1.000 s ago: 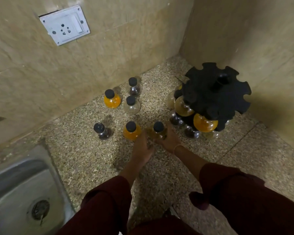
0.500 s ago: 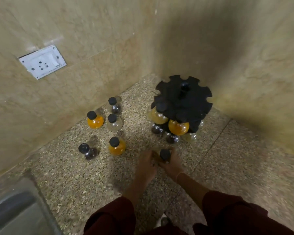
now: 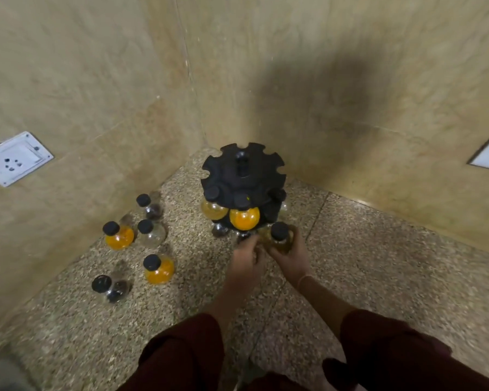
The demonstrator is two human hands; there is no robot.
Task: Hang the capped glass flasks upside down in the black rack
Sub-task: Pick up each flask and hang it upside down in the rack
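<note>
While both hands point(image 3: 268, 253) cup it, flask point(image 3: 279, 237) fronts rack point(image 3: 243, 176).

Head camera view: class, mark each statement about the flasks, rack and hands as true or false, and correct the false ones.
1. Five capped flasks stand upright on the counter left of the black rack. True.
2. The held flask is already upside down. False: its black cap points up.
3. Two of the standing flasks hold bright orange liquid. True: one nearer the wall, one nearer the person.
4. The left hand rests on a wall socket. False: it is beside the right hand at the held flask.
5. The rack holds no flasks. False: an orange flask hangs in it.
</note>
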